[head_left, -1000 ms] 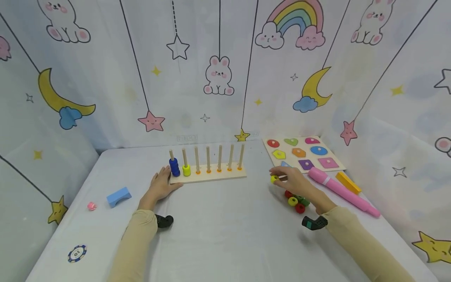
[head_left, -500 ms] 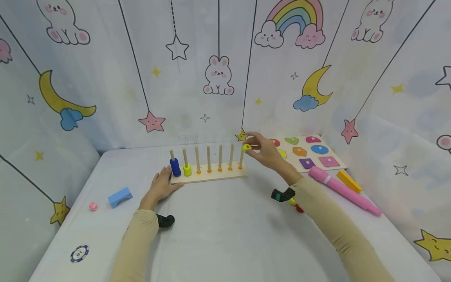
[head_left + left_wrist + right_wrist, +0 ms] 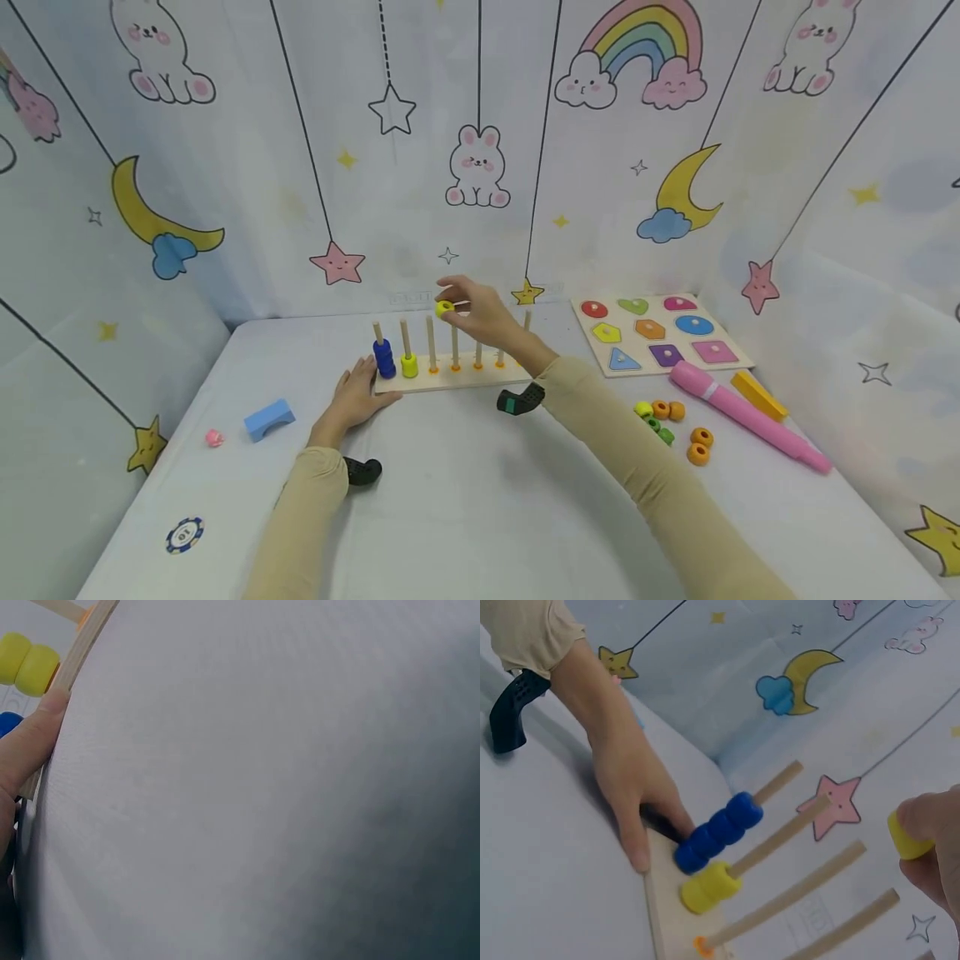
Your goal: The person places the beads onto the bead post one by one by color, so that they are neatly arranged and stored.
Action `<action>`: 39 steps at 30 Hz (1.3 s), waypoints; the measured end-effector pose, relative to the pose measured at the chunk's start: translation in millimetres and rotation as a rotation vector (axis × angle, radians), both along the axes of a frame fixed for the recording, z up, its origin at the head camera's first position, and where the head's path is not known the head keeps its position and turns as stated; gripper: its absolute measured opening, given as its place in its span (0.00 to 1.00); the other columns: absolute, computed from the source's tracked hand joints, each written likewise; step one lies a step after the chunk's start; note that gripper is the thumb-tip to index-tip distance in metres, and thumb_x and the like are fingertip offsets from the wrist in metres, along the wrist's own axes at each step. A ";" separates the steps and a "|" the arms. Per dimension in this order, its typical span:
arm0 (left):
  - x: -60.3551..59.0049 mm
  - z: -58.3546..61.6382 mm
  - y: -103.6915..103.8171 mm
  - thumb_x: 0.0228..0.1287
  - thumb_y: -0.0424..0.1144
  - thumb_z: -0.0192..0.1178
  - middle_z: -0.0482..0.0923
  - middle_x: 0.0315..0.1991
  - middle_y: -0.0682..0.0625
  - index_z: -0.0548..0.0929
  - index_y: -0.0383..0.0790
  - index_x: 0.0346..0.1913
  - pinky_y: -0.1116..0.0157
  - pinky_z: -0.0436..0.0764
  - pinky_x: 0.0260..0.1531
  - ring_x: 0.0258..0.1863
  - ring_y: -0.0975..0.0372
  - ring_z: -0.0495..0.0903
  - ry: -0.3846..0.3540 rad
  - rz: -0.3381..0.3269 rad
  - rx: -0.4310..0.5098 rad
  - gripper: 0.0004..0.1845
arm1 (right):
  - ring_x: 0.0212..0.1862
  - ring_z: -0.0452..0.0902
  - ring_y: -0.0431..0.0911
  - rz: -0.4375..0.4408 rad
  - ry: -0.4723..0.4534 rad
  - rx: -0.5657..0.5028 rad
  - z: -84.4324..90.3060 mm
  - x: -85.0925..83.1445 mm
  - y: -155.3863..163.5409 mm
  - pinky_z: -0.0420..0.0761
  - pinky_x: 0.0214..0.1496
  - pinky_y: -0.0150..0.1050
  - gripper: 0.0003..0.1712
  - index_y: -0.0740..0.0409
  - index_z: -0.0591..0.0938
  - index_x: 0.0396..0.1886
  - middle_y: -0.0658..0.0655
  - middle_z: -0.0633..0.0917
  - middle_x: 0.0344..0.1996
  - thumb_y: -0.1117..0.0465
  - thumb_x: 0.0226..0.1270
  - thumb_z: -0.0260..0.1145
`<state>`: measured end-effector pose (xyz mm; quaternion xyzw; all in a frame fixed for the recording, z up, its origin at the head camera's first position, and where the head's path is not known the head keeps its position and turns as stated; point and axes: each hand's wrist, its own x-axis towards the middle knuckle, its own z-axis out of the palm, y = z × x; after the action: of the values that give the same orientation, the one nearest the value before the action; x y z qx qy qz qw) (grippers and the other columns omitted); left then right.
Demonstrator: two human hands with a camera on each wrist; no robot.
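1. The right hand (image 3: 486,315) pinches a yellow bead (image 3: 444,307) in open air just above the peg board's (image 3: 450,380) third peg.
2. The left hand (image 3: 356,398), fingers straight, presses the peg board's left front edge.

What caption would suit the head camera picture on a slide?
Right hand holds a yellow bead above the peg board while the left hand steadies its end.

My thumb against the wooden base

My left hand (image 3: 19,761) rests its thumb on the edge of the wooden base (image 3: 79,649). Two yellow beads (image 3: 28,664) sit beyond it, a blue bead (image 3: 9,722) peeks out beside my thumb, and the grey tablecloth (image 3: 277,802) fills everything else.
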<state>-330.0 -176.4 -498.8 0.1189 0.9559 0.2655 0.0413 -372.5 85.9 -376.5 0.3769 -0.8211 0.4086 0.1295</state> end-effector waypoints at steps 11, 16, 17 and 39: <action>-2.5 -0.5 3.4 0.61 0.57 0.59 0.44 0.72 0.32 0.50 0.26 0.72 0.47 0.34 0.68 0.72 0.43 0.39 -0.030 0.014 0.002 0.50 | 0.47 0.80 0.44 0.025 -0.024 0.084 2.5 -0.6 -51.6 0.77 0.48 0.25 0.24 0.65 0.72 0.57 0.59 0.84 0.45 0.68 0.61 0.66; -0.8 -1.0 3.6 0.61 0.58 0.60 0.44 0.72 0.32 0.50 0.27 0.72 0.47 0.34 0.69 0.72 0.44 0.38 -0.042 0.025 0.005 0.50 | 0.48 0.79 0.43 0.018 -0.040 0.147 -1.6 -2.6 -62.0 0.76 0.49 0.24 0.24 0.65 0.73 0.58 0.58 0.83 0.46 0.67 0.62 0.66; -0.6 -1.2 3.4 0.61 0.58 0.60 0.44 0.72 0.33 0.50 0.28 0.72 0.47 0.35 0.69 0.72 0.44 0.39 -0.041 0.029 0.002 0.50 | 0.48 0.79 0.43 0.014 -0.041 0.154 -2.0 -2.9 -63.0 0.76 0.49 0.24 0.24 0.65 0.73 0.58 0.58 0.83 0.46 0.67 0.63 0.65; -1.3 1.1 4.3 0.62 0.56 0.60 0.43 0.72 0.32 0.50 0.27 0.72 0.48 0.33 0.69 0.72 0.44 0.38 -0.038 0.023 0.008 0.49 | 0.48 0.80 0.44 -0.074 0.005 0.069 -0.2 -7.5 -30.8 0.76 0.52 0.27 0.15 0.65 0.77 0.52 0.59 0.83 0.46 0.64 0.67 0.61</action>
<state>-331.3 -172.1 -497.8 0.1029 0.9551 0.2721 0.0558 -379.9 55.2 -376.7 0.3517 -0.8478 0.3740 0.1331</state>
